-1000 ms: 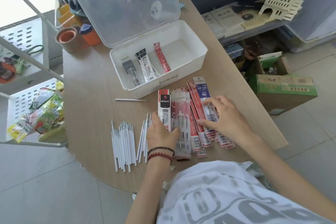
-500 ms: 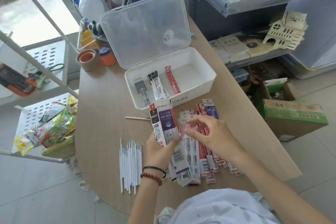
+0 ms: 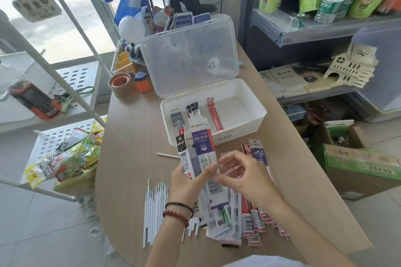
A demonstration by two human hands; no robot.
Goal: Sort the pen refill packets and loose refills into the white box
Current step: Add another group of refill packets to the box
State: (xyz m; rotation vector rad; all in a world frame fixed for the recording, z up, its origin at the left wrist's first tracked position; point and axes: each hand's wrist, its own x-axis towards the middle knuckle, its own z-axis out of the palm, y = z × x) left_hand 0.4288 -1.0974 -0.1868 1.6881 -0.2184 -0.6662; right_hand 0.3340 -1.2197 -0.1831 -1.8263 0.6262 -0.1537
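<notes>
The left hand (image 3: 191, 180) is clenched on a fanned bunch of pen refill packets (image 3: 200, 154), lifted off the bench (image 3: 130, 147) and standing nearly upright, their printed heads pointing to the far side. The right hand (image 3: 243, 174) is just beside it, fingers curled and pinching lightly at the right edge of the same bunch near its middle; whether it has a packet fully caught between thumb and finger I cannot tell.

The white box (image 3: 258, 119) lies straight beyond the held bunch, on the far side, with its clear lid (image 3: 188, 54) standing open behind it. A few packets already lie in its left half, lengthwise from near to far; the right half is bare. The long axis of the held packets runs roughly the same near-to-far way as those in the box, so the bunch probably needs a forward reach and a lowering, with little turning. The left hand, carrying the load, is the nearer to the filled side.

More packets on the bench (image 3: 253, 219) lie in a spread under and to the right of the hands, and the loose refills (image 3: 155, 204) lie in a row to the near left, with one stray refill (image 3: 167, 155) apart nearer the box. Most of the sorting seems yet to come.
</notes>
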